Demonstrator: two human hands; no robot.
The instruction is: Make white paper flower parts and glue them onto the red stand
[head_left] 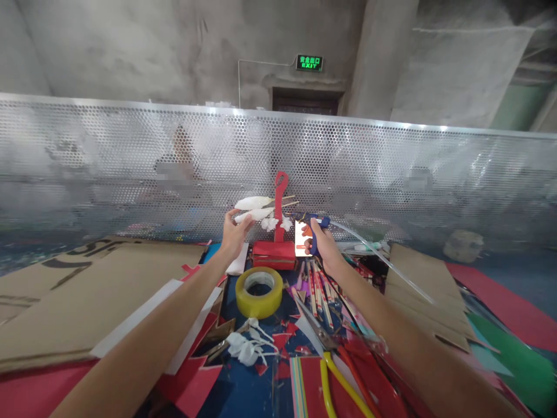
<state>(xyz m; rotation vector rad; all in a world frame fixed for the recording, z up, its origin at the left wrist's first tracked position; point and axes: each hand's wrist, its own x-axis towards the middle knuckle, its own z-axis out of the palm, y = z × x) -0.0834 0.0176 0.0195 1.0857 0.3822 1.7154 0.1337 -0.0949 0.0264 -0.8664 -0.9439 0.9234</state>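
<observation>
My left hand (237, 233) is closed on white leaf-shaped pieces (253, 203) with thin wooden sticks pointing to the right. In my right hand (324, 247) is a blue glue gun (314, 238), a long clear glue stick (369, 235) trailing from its back. Between the hands stands an upright red strip (279, 197) on a red block-like base (273, 255). Small white flowers (270, 224) sit by the strip; whether they are attached I cannot tell. A bright white and orange patch (300, 232) shows beside the glue gun.
A yellow tape roll (259, 293) lies in front of the base, near white artificial flowers (246, 349). Scissors (326, 342), wrapped chopsticks (317, 287) and coloured paper (300, 383) crowd the front. Cardboard (87, 296) lies left; a perforated metal screen (209, 157) rises behind.
</observation>
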